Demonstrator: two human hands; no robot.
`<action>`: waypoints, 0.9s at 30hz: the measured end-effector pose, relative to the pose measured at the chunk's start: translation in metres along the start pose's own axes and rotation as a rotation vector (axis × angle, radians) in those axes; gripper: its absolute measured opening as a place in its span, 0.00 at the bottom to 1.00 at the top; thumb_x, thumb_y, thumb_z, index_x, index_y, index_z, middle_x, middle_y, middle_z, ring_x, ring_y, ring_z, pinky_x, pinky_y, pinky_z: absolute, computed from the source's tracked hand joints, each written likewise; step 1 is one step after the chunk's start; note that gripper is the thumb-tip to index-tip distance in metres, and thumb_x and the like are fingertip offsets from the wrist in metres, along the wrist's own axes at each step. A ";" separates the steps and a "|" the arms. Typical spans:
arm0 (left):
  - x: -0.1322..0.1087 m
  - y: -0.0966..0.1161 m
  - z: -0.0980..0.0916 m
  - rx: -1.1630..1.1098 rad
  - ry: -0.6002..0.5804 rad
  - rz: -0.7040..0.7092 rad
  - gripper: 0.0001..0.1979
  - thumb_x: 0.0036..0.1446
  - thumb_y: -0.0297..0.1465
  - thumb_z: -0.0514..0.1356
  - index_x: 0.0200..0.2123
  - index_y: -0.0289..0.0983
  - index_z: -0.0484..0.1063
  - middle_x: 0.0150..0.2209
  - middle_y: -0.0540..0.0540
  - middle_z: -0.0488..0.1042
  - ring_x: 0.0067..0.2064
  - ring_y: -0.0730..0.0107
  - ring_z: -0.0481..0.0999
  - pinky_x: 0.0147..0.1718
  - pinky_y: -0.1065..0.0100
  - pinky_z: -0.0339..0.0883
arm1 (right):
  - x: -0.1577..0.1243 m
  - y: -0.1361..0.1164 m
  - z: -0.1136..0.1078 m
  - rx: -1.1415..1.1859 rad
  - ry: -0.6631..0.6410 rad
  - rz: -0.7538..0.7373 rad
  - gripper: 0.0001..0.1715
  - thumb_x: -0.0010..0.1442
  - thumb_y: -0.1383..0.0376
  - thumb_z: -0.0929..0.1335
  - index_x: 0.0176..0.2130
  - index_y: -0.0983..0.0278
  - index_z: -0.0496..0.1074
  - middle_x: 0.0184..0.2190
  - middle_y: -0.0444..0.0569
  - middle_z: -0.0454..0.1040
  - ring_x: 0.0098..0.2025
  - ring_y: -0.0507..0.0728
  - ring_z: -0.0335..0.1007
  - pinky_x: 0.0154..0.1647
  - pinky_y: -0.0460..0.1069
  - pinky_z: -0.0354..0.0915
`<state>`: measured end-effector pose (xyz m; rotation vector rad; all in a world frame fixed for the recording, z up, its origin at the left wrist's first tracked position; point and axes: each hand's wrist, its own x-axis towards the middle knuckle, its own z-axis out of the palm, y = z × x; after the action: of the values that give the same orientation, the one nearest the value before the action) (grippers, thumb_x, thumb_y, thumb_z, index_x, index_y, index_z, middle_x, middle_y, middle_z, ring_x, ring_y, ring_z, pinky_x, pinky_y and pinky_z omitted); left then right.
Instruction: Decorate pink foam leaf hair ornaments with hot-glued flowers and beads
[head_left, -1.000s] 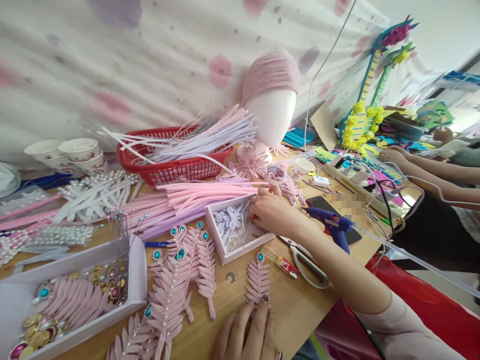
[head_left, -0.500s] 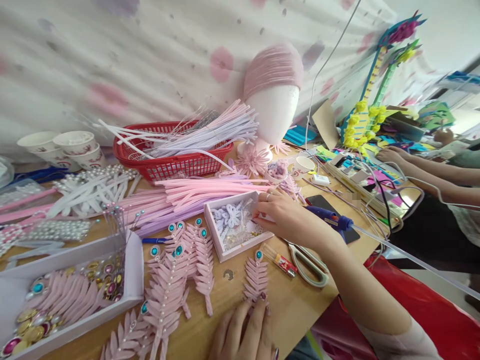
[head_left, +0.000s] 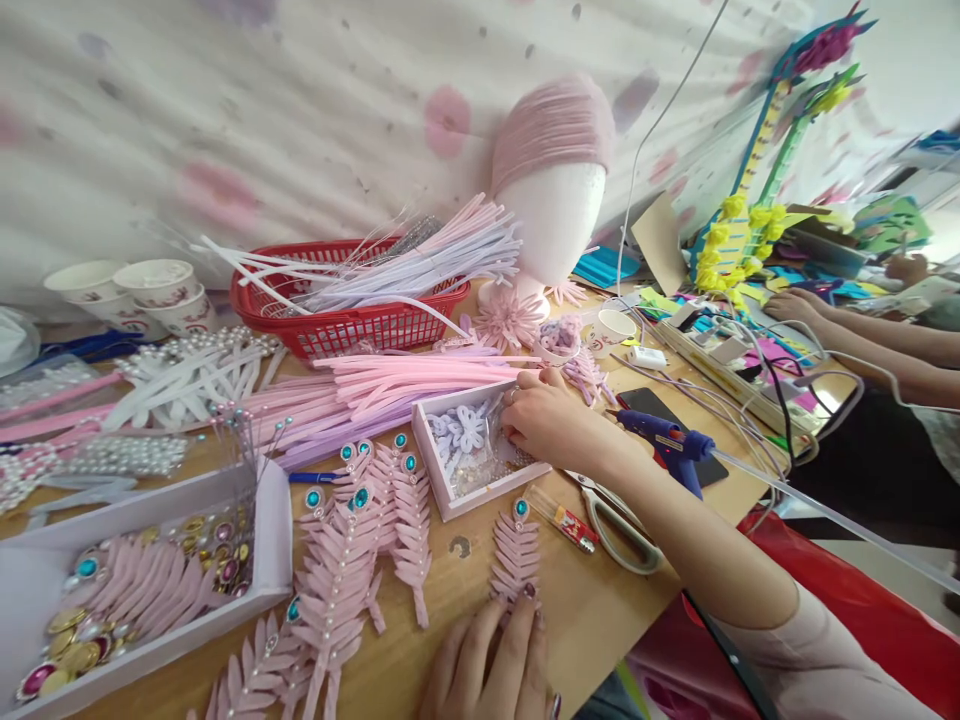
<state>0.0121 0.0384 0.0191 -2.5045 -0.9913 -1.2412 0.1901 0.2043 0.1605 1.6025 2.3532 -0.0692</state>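
The lone pink leaf [head_left: 514, 555] was laid flat on the tabletop [head_left: 600, 605], in front of the small white box [head_left: 487, 497], with its teal gem [head_left: 520, 508] pointed away from the person and its lower end covered by the left grip [head_left: 484, 665]. Whether the stem was pinched there or only pressed down could not be told, since the undersides of the fingers were hidden. The right grip [head_left: 551, 420] was placed inside the box, beside a clear packet [head_left: 492, 445]; whether anything was clasped there could not be told either. Very little weight was to be expected of the leaf (fuzzy, wire-cored strips were suggested by its look, though no core could be seen). It was judged soft, hardly slippery and easily bent out of shape. The side blades were best left untouched, as they could be crushed, and the gem might be knocked loose; a light hold was best taken at the stem or along the central spine.
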 end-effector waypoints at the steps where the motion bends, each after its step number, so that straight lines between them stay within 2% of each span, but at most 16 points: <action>1: 0.000 0.000 0.000 0.000 0.000 -0.001 0.25 0.77 0.30 0.43 0.43 0.40 0.82 0.44 0.50 0.85 0.44 0.67 0.81 0.44 0.64 0.69 | -0.002 0.001 -0.002 0.002 -0.004 -0.005 0.14 0.66 0.73 0.68 0.29 0.66 0.79 0.37 0.58 0.81 0.49 0.65 0.66 0.50 0.57 0.54; 3: 0.000 0.000 -0.001 -0.006 -0.006 -0.004 0.24 0.76 0.29 0.45 0.43 0.40 0.82 0.44 0.49 0.85 0.45 0.66 0.81 0.44 0.64 0.69 | -0.013 0.003 -0.006 0.051 0.030 -0.025 0.13 0.67 0.71 0.67 0.32 0.65 0.78 0.38 0.56 0.81 0.48 0.63 0.68 0.51 0.56 0.56; 4: 0.000 0.001 -0.001 -0.013 -0.011 -0.008 0.23 0.76 0.29 0.46 0.43 0.39 0.82 0.45 0.49 0.85 0.45 0.66 0.81 0.44 0.64 0.69 | -0.022 0.004 -0.007 0.118 0.088 -0.046 0.11 0.68 0.71 0.67 0.34 0.65 0.78 0.39 0.54 0.80 0.46 0.61 0.69 0.51 0.55 0.58; 7: -0.001 0.002 -0.004 -0.040 -0.028 -0.026 0.21 0.75 0.27 0.47 0.45 0.38 0.81 0.46 0.48 0.85 0.46 0.65 0.80 0.46 0.63 0.69 | -0.057 0.000 0.004 0.461 0.400 -0.139 0.06 0.67 0.70 0.67 0.37 0.63 0.74 0.38 0.50 0.77 0.41 0.56 0.71 0.45 0.50 0.64; 10: -0.001 0.004 -0.007 -0.072 -0.055 -0.054 0.19 0.74 0.27 0.48 0.46 0.37 0.81 0.48 0.48 0.85 0.49 0.63 0.80 0.49 0.62 0.68 | -0.092 -0.017 0.037 0.692 0.598 -0.130 0.07 0.65 0.72 0.68 0.37 0.59 0.71 0.34 0.44 0.75 0.34 0.53 0.72 0.35 0.47 0.65; 14: 0.001 0.007 -0.014 -0.092 -0.136 -0.083 0.17 0.73 0.25 0.50 0.49 0.35 0.80 0.49 0.47 0.84 0.50 0.62 0.79 0.51 0.61 0.66 | -0.113 -0.047 0.088 0.785 0.754 0.042 0.08 0.66 0.72 0.69 0.38 0.58 0.73 0.32 0.43 0.75 0.32 0.53 0.73 0.31 0.47 0.67; 16: 0.002 0.007 -0.017 -0.093 -0.172 -0.084 0.18 0.73 0.25 0.50 0.50 0.35 0.80 0.49 0.46 0.84 0.51 0.62 0.78 0.52 0.61 0.66 | -0.114 -0.057 0.104 0.774 0.800 0.109 0.08 0.67 0.72 0.69 0.40 0.58 0.75 0.33 0.45 0.76 0.33 0.54 0.75 0.33 0.48 0.69; 18: 0.002 0.008 -0.019 -0.093 -0.187 -0.085 0.18 0.74 0.26 0.50 0.51 0.35 0.80 0.50 0.46 0.83 0.51 0.62 0.78 0.52 0.61 0.66 | -0.112 -0.061 0.112 0.734 0.806 0.153 0.08 0.68 0.71 0.69 0.41 0.58 0.77 0.33 0.46 0.77 0.35 0.56 0.75 0.35 0.50 0.70; 22: 0.002 0.007 -0.020 -0.095 -0.200 -0.088 0.19 0.76 0.27 0.48 0.51 0.35 0.80 0.51 0.47 0.83 0.52 0.62 0.77 0.52 0.61 0.65 | -0.109 -0.060 0.109 0.688 0.746 0.154 0.08 0.68 0.70 0.69 0.41 0.58 0.77 0.33 0.47 0.78 0.36 0.57 0.75 0.38 0.53 0.70; 27: 0.005 0.007 -0.020 -0.112 -0.215 -0.088 0.20 0.76 0.25 0.47 0.50 0.35 0.80 0.50 0.49 0.84 0.52 0.62 0.75 0.51 0.60 0.64 | -0.107 -0.058 0.107 0.691 0.713 0.118 0.08 0.68 0.72 0.70 0.41 0.59 0.76 0.34 0.45 0.79 0.37 0.56 0.74 0.39 0.52 0.69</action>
<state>0.0056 0.0273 0.0362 -2.7553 -1.1188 -1.0963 0.1958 0.0638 0.0798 2.3981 2.9530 -0.3787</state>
